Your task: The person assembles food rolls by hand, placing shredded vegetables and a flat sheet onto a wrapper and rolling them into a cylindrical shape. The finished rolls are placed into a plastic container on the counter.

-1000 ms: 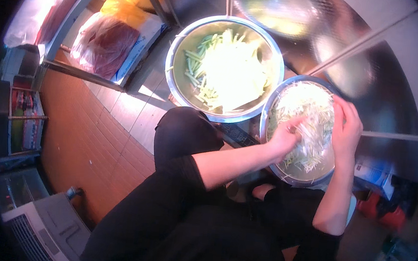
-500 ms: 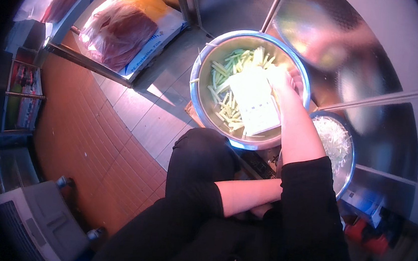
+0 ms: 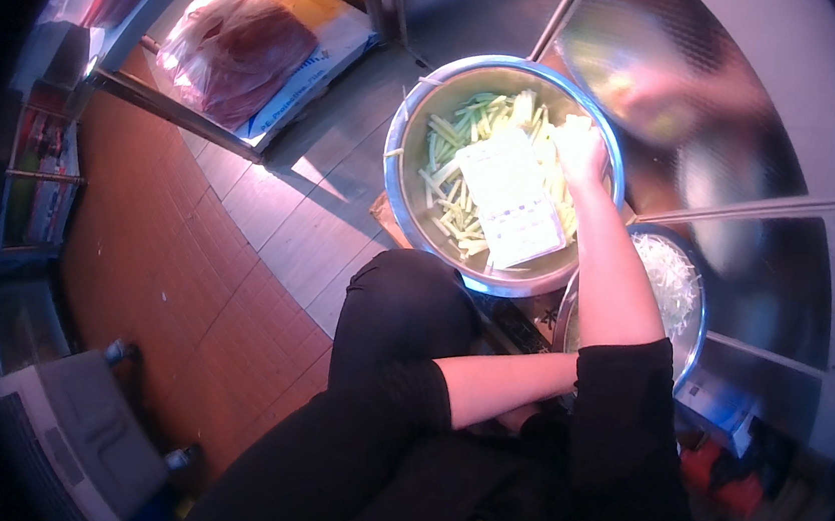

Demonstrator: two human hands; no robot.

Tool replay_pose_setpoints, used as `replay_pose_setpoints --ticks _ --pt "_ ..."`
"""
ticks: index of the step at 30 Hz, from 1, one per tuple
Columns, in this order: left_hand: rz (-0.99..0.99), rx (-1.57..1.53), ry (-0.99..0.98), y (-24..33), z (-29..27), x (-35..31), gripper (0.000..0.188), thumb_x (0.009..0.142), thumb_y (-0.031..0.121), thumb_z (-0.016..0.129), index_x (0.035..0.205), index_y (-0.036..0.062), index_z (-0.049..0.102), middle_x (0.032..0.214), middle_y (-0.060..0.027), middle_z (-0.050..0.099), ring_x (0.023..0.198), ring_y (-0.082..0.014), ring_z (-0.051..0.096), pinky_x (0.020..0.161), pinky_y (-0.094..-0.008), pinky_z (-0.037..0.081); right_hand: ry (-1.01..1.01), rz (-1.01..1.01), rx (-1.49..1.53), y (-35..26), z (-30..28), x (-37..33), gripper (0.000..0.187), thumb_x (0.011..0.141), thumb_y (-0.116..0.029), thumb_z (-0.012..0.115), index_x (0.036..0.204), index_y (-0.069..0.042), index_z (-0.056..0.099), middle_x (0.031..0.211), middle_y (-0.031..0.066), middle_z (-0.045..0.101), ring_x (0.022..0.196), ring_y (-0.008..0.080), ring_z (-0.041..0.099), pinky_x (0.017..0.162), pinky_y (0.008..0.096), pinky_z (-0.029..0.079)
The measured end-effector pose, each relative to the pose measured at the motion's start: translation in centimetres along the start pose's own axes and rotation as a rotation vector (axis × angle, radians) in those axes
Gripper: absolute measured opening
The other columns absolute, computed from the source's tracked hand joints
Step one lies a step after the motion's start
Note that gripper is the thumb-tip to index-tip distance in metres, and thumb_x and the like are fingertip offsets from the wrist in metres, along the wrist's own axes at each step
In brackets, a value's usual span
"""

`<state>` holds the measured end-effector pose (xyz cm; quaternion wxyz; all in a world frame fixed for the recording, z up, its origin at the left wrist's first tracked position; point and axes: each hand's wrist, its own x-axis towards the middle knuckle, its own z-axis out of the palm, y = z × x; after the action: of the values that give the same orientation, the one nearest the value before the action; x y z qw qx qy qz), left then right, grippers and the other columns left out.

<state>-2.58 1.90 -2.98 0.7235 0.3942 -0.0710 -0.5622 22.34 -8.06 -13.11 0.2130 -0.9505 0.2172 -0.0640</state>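
A large metal basin [image 3: 396, 220] in front of me holds pale green vegetable sticks [image 3: 454, 139]. On top of them lies a white rectangular thing [image 3: 508, 209] with faint print, washed out by glare. My right hand [image 3: 588, 156] is over the basin's right side, fingers closed around some pale vegetable sticks [image 3: 573, 130]; glare blurs the fingertips. My left forearm [image 3: 506, 385] crosses in front of my body. Its hand is hidden behind the right sleeve. Partly covered by my right forearm, a second metal bowl [image 3: 700, 333] contains thin white shreds [image 3: 670, 270].
Shiny metal panels [image 3: 752, 132] stand behind and to the right. A plastic bag [image 3: 231, 52] with reddish contents rests on a white box [image 3: 332, 56] at the far left. A grey wheeled case [image 3: 90, 420] is at the lower left; a blue-and-white carton [image 3: 720, 405] lies to the right.
My right hand has risen a little and shifted right, away from the white rectangular thing, and pale sticks now show at its fingers. The view has shifted slightly.
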Motion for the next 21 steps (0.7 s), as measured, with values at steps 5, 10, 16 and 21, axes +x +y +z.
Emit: replay_pose_setpoints --ticks 5,10,16,21 --pt "0.093 -0.006 0.130 -0.2 -1.4 2.1 0.039 0.092 0.008 0.051 0.131 0.0068 0.051 0.103 -0.0073 0.067 0.087 -0.0152 0.062 0.074 -0.0283 0.050 -0.017 0.027 0.592 -3.4 -11.2 -5.6 0.027 0.078 -0.010 0.069 0.103 0.000 0.064 0.096 0.0096 0.067 0.086 0.0149 0.063 0.077 0.0307 0.050" --pt "0.052 -0.328 0.139 1.3 -2.7 2.8 0.050 0.082 0.008 0.049 0.132 0.0073 0.050 0.113 -0.0086 0.061 0.100 -0.0180 0.058 0.084 -0.0307 0.046 -0.092 0.041 0.583 -0.7 -20.5 -16.2 0.031 0.080 -0.006 0.067 0.109 0.002 0.059 0.094 0.0067 0.067 0.085 0.0143 0.063 0.076 0.0292 0.051" --pt "0.044 -0.645 0.039 1.7 -1.8 2.6 0.055 0.099 0.048 0.036 0.139 0.0103 0.041 0.134 -0.0111 0.049 0.122 -0.0252 0.048 0.103 -0.0396 0.037 0.076 0.183 0.011 2.7 -20.7 -25.3 0.055 0.070 -0.024 0.078 0.114 -0.002 0.054 0.101 0.0187 0.064 0.097 0.0369 0.060 0.089 0.0446 0.046" --pt "0.034 -0.635 0.025 2.0 -1.5 2.2 0.054 0.101 0.049 0.033 0.141 0.0138 0.039 0.140 -0.0113 0.045 0.128 -0.0258 0.044 0.108 -0.0400 0.033 0.254 0.117 -0.221 2.2 -17.6 -26.9 0.070 0.068 -0.032 0.081 0.125 -0.008 0.049 0.123 0.0130 0.052 0.114 0.0318 0.047 0.097 0.0457 0.034"
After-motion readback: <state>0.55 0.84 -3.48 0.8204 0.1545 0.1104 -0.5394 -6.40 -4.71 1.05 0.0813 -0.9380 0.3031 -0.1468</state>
